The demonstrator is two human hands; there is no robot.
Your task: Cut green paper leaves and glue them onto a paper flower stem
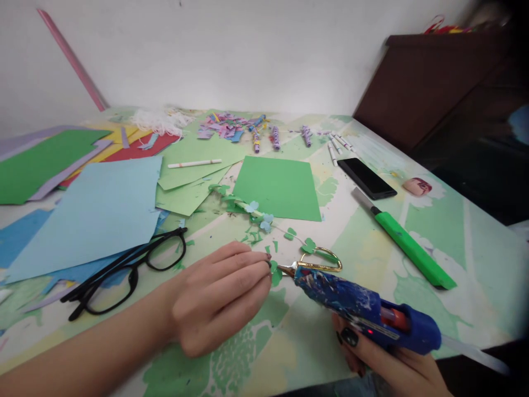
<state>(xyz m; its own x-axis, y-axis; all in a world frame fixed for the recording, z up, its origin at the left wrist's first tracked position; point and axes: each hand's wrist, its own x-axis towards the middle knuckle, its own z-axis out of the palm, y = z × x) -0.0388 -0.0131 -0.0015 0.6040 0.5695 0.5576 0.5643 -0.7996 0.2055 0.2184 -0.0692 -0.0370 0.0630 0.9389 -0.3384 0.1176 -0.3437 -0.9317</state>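
My right hand (372, 353) grips a blue hot glue gun (363, 309) with a clear glue stick out of its back end and a small red light on its side. Its metal nozzle points left and meets a small green paper leaf (275, 273). That leaf is pinched in the fingertips of my left hand (227, 292). A string with green paper leaves (309, 246) and light blue paper flowers (252, 207) runs from near the leaf toward the green sheet. Gold-handled scissors (326, 259) lie just behind the nozzle, partly hidden.
Black glasses (136, 270) and a light blue sheet (95, 209) lie left. Beyond are a green square sheet (279, 187), paper scraps (225, 125) and white string (159, 120). A phone (367, 177) and green utility knife (413, 248) lie right.
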